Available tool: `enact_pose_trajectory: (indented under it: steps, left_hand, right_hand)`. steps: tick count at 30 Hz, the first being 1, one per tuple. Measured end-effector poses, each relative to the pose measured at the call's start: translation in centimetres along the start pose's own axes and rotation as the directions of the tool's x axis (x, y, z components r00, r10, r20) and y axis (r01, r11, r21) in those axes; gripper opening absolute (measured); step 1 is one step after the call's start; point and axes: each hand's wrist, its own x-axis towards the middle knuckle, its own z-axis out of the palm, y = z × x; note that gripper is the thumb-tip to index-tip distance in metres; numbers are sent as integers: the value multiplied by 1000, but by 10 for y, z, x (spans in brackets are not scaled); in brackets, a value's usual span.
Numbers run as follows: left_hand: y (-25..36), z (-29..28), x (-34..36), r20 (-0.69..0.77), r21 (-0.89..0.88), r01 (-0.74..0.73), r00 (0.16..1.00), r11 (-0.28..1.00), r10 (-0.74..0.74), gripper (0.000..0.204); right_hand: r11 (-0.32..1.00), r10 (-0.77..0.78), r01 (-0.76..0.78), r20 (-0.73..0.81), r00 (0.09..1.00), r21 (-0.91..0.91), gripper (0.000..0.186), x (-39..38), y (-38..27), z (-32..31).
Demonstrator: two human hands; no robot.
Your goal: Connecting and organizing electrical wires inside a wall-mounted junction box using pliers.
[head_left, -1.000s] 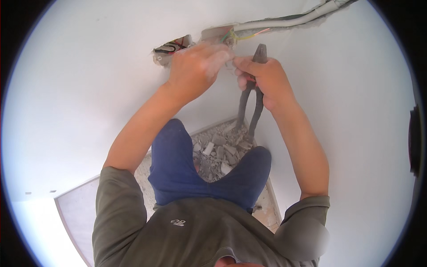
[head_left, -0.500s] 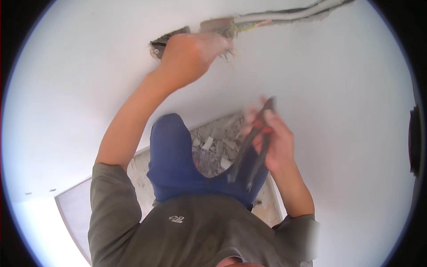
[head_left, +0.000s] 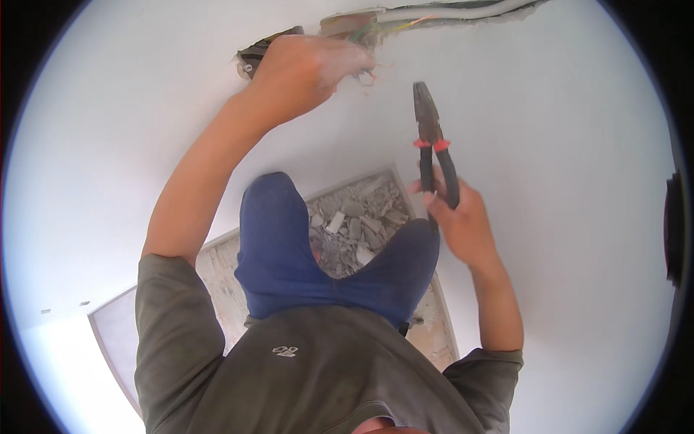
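My left hand (head_left: 307,72) is up at a wall cutout, fingers pinched around thin wires (head_left: 371,76) whose frayed ends poke out past the fingertips. It partly hides two recessed boxes, the left one (head_left: 253,54) holding dark wires, the other (head_left: 338,23) with green and yellow wires. A pale conduit (head_left: 466,13) runs rightward from there in a chased groove. Lower right, my right hand (head_left: 459,220) grips the lower handles of pliers (head_left: 426,116) with black grips and red guards; the jaws point up, apart from the wires.
Broken plaster rubble (head_left: 350,224) lies on the floor between my blue-trousered knees, bordered by the white wall (head_left: 564,181). Worn flooring (head_left: 220,278) shows beside my left leg. A dark object (head_left: 674,228) sits at the far right rim.
My right hand moved down from the wires and shifted its grip lower on the pliers' handles, swinging the jaws upright again. My left hand stays at the wires; the wall features appear higher in view.
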Motion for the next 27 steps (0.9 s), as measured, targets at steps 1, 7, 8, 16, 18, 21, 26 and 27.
enact_pose_trajectory:
  steps: [1, 7, 8, 16, 18, 21, 26, 27]
  left_hand:
    - [-1, 0, 0, -3, -2, 1, 1000, 1000, -1, 36]
    - [4, 1, 0, -36, -27, 10, 999, 1000, -11, 41]
    - [6, 0, 1, -14, 0, 19, 1000, 1000, -19, 41]
    - [9, 2, 0, -16, 10, 31, 999, 999, -31, 41]
    - [8, 5, -1, -77, -6, 20, 997, 1000, -20, 40]
    - [11, 1, 2, -53, -23, 27, 998, 999, -28, 38]
    - [11, 2, 2, -33, -10, 46, 998, 999, -46, 34]
    - [11, 2, 1, -25, -11, 41, 999, 999, -42, 33]
  right_hand:
    - [1000, 1, -1, -1, 1000, -3, 23, 5, -4, -4]
    - [846, -125, 87, -36, 992, -527, 26, 12, -36, -29]
    - [844, -118, 80, -39, 992, -531, 26, 11, -42, -30]
    - [754, 122, -139, -70, 990, -642, 40, 14, -81, -38]
    - [703, 49, -71, -50, 998, -707, 40, 14, -86, -41]
    - [591, -45, 9, -21, 999, -807, 38, 15, -95, -44]
    - [468, -37, -13, -35, 999, -884, 34, 19, -119, -39]
    - [446, -31, -23, -42, 999, -895, 33, 18, -121, -39]
